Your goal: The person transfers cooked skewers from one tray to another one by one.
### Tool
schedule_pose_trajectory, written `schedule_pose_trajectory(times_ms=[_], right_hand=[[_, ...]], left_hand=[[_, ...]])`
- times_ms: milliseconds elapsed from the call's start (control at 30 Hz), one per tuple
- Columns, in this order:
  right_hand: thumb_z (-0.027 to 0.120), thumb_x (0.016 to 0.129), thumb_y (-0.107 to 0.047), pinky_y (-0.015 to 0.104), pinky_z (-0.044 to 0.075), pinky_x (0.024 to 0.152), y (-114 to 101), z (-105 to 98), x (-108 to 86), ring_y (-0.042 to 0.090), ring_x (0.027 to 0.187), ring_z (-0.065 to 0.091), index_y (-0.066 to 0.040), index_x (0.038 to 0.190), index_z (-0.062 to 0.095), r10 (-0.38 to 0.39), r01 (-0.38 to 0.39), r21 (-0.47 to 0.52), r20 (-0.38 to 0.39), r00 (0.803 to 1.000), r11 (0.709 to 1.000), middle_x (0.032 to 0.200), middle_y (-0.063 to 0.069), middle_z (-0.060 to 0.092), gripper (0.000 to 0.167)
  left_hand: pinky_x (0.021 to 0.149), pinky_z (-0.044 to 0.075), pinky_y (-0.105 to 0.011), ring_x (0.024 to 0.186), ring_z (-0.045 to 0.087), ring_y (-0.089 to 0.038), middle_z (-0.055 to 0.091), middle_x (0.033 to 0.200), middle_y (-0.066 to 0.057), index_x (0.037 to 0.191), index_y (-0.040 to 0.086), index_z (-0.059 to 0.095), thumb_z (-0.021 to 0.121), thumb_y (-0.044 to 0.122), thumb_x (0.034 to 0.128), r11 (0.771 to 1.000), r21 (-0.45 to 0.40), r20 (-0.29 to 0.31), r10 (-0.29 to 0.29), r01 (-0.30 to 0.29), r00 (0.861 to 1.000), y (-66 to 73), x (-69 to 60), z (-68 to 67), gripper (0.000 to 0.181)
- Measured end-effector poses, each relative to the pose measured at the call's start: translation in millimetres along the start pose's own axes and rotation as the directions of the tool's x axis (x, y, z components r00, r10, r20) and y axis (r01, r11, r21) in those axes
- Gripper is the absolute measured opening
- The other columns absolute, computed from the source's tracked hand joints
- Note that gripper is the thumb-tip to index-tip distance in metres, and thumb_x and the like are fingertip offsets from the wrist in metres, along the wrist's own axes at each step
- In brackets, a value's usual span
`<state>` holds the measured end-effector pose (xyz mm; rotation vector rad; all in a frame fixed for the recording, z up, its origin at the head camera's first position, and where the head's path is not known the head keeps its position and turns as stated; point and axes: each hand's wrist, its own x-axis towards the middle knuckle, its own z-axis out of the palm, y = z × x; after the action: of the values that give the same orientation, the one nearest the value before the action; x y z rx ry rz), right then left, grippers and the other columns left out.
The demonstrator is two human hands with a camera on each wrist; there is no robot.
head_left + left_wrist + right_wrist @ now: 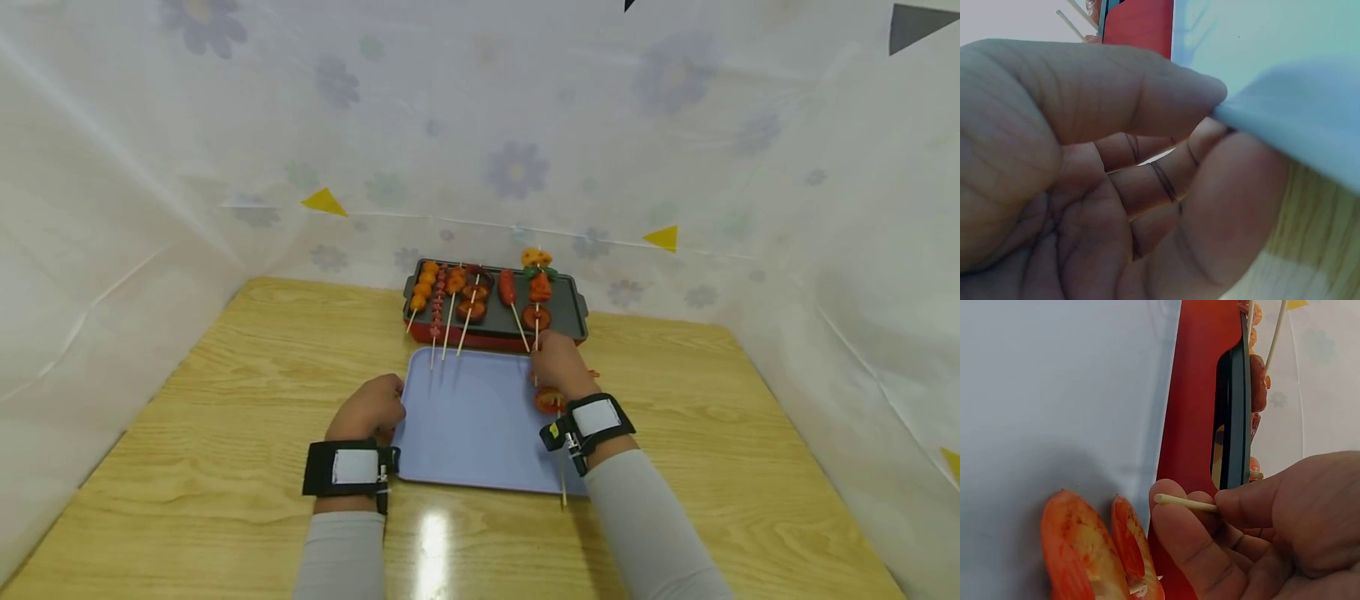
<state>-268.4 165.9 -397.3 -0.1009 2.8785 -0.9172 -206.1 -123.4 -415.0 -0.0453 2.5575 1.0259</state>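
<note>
My left hand (369, 408) pinches the left edge of a pale blue tray (480, 433) between thumb and fingers; the left wrist view shows the tray's rim (1254, 122) there. Over the tray's far right part, my right hand (561, 365) pinches the bare stick (1185, 503) of a mixed skewer (539, 288) with yellow, green and red-brown pieces. This skewer's food lies over the right part of a red grill with a black plate (566, 304). Below my right wrist, a skewer with orange-red, shrimp-like pieces (549, 402) lies on the tray, partly hidden by the hand.
Several other skewers lie on the grill: orange balls (423, 287), small pink-red pieces (438, 300), round brown slices (472, 310) and a red sausage (507, 286). Their sticks point toward the tray. Wood-grain table (262, 392) surrounds it; a flowered white sheet (450, 125) hangs behind.
</note>
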Motion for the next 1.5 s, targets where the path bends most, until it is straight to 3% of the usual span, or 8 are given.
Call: schedule_pose_trajectory(times_ms=[433, 700, 967, 1500], right_hand=[[0.047, 0.1, -0.006, 0.03, 0.045, 0.052, 3.7, 7.7, 3.3, 0.022, 0.06, 0.059, 0.0, 0.096, 0.059, -0.038, 0.036, -0.031, -0.042, 0.998, 0.999, 0.076, 0.011, 0.061, 0.014], [0.045, 0.1, -0.007, 0.03, 0.045, 0.051, 4.6, 5.5, -1.6, 0.021, 0.057, 0.059, -0.001, 0.093, 0.058, -0.019, 0.021, 0.016, -0.083, 0.996, 1.0, 0.074, 0.012, 0.061, 0.015], [0.047, 0.1, -0.008, 0.029, 0.046, 0.052, 7.4, 7.5, 2.1, 0.02, 0.058, 0.059, -0.003, 0.093, 0.058, 0.0, 0.002, 0.012, -0.116, 0.993, 1.0, 0.076, 0.011, 0.061, 0.014], [0.047, 0.1, -0.008, 0.03, 0.044, 0.049, 7.0, 11.1, -2.4, 0.02, 0.054, 0.057, -0.003, 0.091, 0.058, -0.014, 0.021, 0.04, -0.157, 0.988, 0.999, 0.072, 0.01, 0.059, 0.015]], left_hand=[[0.066, 0.05, -0.035, 0.082, 0.059, -0.026, 0.062, 0.108, -0.017, 0.129, -0.009, 0.053, 0.053, -0.005, 0.0847, 0.999, 0.03, 0.006, 0.027, -0.027, 1.0, -2.3, 1.3, -2.0, 0.044], [0.06, 0.049, -0.033, 0.073, 0.06, -0.024, 0.062, 0.104, -0.017, 0.128, -0.009, 0.053, 0.052, -0.004, 0.0848, 0.999, 0.015, 0.001, 0.043, -0.043, 0.999, -2.2, 2.0, -0.3, 0.043], [0.054, 0.049, -0.031, 0.066, 0.061, -0.023, 0.061, 0.099, -0.016, 0.128, -0.009, 0.052, 0.052, -0.006, 0.0849, 1.0, -0.01, 0.005, 0.018, -0.018, 1.0, -1.4, 1.6, 0.7, 0.043], [0.057, 0.049, -0.032, 0.072, 0.061, -0.024, 0.062, 0.101, -0.016, 0.129, -0.008, 0.053, 0.053, -0.006, 0.0852, 1.0, 0.017, -0.002, 0.022, -0.022, 1.0, -3.0, 4.7, 2.3, 0.044]])
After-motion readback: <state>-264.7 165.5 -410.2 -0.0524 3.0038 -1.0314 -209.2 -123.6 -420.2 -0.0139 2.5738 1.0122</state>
